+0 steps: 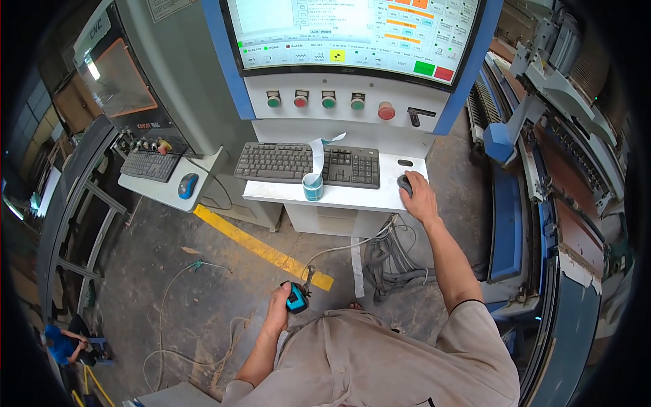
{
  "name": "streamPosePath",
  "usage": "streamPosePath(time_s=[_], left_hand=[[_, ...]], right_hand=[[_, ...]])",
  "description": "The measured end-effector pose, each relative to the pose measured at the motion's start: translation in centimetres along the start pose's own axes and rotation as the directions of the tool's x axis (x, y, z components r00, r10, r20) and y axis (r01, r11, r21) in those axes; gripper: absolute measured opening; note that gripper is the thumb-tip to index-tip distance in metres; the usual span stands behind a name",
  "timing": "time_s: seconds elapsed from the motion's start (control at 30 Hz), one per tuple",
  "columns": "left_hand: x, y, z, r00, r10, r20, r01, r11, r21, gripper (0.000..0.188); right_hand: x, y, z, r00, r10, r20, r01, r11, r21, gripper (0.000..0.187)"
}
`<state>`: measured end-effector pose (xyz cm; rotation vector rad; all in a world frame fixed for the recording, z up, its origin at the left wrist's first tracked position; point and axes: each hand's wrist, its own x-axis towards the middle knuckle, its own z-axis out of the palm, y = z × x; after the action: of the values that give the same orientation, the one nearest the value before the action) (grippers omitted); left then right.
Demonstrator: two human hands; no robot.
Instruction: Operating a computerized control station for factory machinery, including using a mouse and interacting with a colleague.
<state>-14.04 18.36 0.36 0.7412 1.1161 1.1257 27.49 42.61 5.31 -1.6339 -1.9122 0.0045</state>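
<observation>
Cupping a mouse (404, 184) lengthwise toward the screen (352, 34), right hand (421, 197) rests; left hand (276, 309) clamps teal tool (296, 300).

The person is wearing a greyish-beige shirt (400, 366), its cloth creasing softly, with a buttoned placket (337, 371) running up from the hem. The right sleeve (478, 339) is ending in a plain edge near the elbow; the left sleeve (237, 393) is showing only partly. The forearms (451, 261), left hand (277, 308) and right hand (420, 197) are going bare. A small dark mark (428, 402) is showing on the shirt's chest, and part of a foot (356, 305) is peeping past the hem.
</observation>
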Motion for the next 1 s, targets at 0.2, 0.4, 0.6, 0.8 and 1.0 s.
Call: streamPosePath(time_s=[0.2,0.4,0.6,0.8,1.0], left_hand=[[0.4,-1.1,-1.1,1.0,0.004,0.001,-0.004,0.999,0.035,0.06],[0.6,-1.8,-1.4,1.0,0.002,-0.015,-0.001,0.999,0.035,0.059],[0.6,-1.7,-1.5,1.0,-0.002,-0.011,0.002,0.999,0.043,0.059],[0.4,-1.4,-1.2,1.0,0.018,-0.003,-0.018,0.999,0.038,0.059],[-0.2,-0.2,-0.5,1.0,-0.025,-0.012,0.025,1.0,-0.015,0.053]], right_hand=[[0.0,0.2,0.1,1.0,0.008,0.018,-0.008,1.0,0.005,0.055],[-0.1,0.3,0.1,1.0,0.011,0.016,-0.011,1.0,0.006,0.054],[0.1,0.4,0.1,1.0,0.003,0.008,-0.003,1.0,0.011,0.054],[0.0,0.2,0.1,1.0,-0.003,0.006,0.003,1.0,0.008,0.055],[-0.1,0.1,0.1,0.999,-0.027,-0.025,0.027,1.0,0.004,0.053]])
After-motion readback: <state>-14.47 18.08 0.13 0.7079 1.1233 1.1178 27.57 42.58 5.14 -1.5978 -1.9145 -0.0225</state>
